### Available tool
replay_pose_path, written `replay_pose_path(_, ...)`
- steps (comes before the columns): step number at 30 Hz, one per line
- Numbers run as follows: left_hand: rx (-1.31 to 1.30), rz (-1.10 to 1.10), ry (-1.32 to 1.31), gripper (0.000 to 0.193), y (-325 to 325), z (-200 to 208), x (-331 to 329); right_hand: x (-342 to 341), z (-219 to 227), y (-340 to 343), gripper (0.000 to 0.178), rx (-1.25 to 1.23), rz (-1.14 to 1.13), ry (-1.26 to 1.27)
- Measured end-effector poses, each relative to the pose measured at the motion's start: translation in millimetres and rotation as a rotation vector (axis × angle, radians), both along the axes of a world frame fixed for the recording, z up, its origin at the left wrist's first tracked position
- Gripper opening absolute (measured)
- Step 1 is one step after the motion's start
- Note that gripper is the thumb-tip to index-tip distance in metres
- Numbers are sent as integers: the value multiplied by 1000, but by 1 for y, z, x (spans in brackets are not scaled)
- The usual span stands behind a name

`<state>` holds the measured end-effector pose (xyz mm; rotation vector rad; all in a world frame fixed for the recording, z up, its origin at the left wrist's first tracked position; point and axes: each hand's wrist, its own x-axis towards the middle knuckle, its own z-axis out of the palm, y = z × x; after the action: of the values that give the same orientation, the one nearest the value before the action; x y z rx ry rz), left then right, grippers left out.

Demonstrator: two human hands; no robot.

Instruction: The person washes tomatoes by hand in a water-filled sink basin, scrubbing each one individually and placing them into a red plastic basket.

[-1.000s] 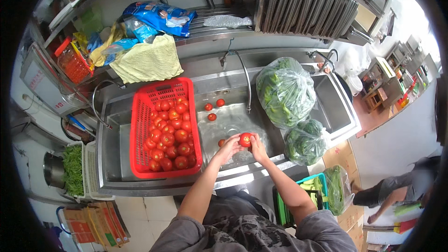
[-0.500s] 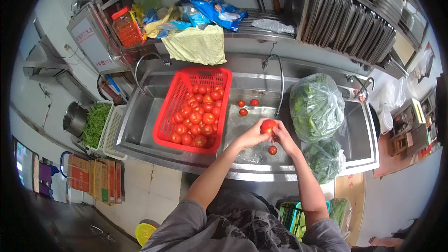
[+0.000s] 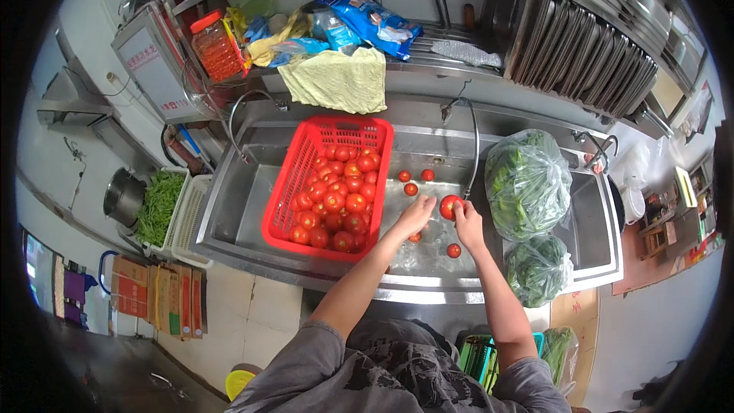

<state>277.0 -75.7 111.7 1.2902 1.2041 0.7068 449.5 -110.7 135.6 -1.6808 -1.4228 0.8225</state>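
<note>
My right hand [image 3: 469,225] grips a red tomato [image 3: 450,206] over the middle sink basin [image 3: 397,256]. Just left of it, apart from the tomato, my left hand [image 3: 415,215] has its fingers curled together; whatever may be in them is hidden. A loose tomato [image 3: 454,250] lies below my right hand, and another [image 3: 414,237] shows partly beneath my left wrist. Farther back in the basin, three tomatoes [image 3: 410,190] sit close together. To the left stands a red plastic basket [image 3: 277,218] holding a heap of tomatoes [image 3: 334,200].
A thin curved faucet [image 3: 475,134] arches down behind my right hand. Two clear bags of green vegetables [image 3: 529,183] sit right of the basin. Above the sink, a metal shelf carries a yellow cloth [image 3: 336,80], packets and a jar [image 3: 216,46]. Upright trays [image 3: 585,53] fill its right side.
My left hand has come away from the tomato and moved left. My right hand now holds that tomato alone, and one more loose tomato shows below my left hand. The view has shifted slightly.
</note>
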Motion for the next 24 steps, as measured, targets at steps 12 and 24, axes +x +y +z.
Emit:
replay_pose_path(12, 384, 149, 219, 48, 25, 121, -49, -95, 80, 57, 32, 230, -28, 34)
replay_pose_path(24, 252, 66, 422, 47, 39, 86, -166, -201, 13, 82, 25, 127, 128, -234)
